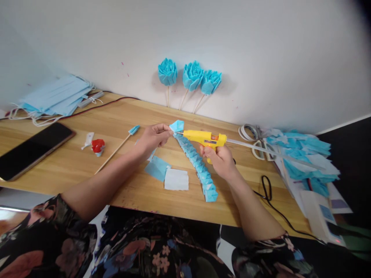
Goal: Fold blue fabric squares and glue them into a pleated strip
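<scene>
- Two hands of yours occupied: left hand (158, 137) pinches a blue folded piece (177, 126) between thumb and fingers; right hand (220, 156) is wrapped around the grip of a yellow glue gun (203, 138).
- Gun's nozzle points left, right at the lower edge of that piece. Can't tell whether it touches.
- Clear glue stick (246, 143) sticks far out of the gun's rear, reaching over to your right.
- Row of folded blue pieces (199, 166) lies on the desk (116, 112) between your arms, overlapping, running from just below the pinched piece down toward you and right.
- Blue square (157, 168) and white square (176, 180) sit left of the row, touching or nearly so; your left forearm is just beside them.
- Stick with a blue tip (114, 153) lies slantwise past your left forearm.
- Further left: red item (98, 146), small white scrap (87, 140), black phone (34, 150); stack of masks (56, 94) behind.
- Three blue flowers (193, 75) on thin sticks lean on the wall (249, 50) at the desk's back.
- Your right side: tape roll (246, 132), scissors (257, 150), crumpled blue pile (301, 150), white box (319, 216) near the corner, black cable (285, 219) running to it.
</scene>
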A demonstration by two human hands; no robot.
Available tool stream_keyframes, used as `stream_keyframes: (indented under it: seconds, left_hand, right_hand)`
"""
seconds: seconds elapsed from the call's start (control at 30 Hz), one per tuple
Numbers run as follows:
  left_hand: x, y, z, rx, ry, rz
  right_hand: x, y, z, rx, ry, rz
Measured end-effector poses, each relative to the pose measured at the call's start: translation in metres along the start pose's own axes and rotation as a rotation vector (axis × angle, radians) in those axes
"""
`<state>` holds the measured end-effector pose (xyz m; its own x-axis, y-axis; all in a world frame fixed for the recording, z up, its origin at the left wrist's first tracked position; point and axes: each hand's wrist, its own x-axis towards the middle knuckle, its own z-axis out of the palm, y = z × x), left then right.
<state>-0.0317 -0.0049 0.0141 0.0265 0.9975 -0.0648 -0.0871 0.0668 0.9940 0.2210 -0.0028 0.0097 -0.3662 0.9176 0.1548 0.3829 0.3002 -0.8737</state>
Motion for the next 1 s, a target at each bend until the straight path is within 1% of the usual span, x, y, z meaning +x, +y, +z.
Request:
stream_keyframes:
  seconds: [0.2, 0.33, 0.67, 1.0]
  left_hand:
    - [-0.0007, 0.0019, 0.0011, 0.017, -0.003, 0.004]
    - [-0.0001, 0.0017, 0.0008, 0.006, -0.005, -0.007]
    - [-0.0003, 0.0018, 0.0018, -0.017, -0.007, 0.014]
    - [0.0002, -0.0007, 0.0018, -0.027, -0.018, -0.003]
  right_hand:
    - [-0.0002, 0.0019, -0.0030, -0.027, 0.031, 0.015]
    - [0.0002, 0.0021, -0.0049, -0.035, 0.032, 0.013]
    - [0.0002, 0.0009, -0.0051, -0.042, 0.050, 0.018]
    - [0.0005, -0.0021, -0.0089, -0.122, 0.106, 0.012]
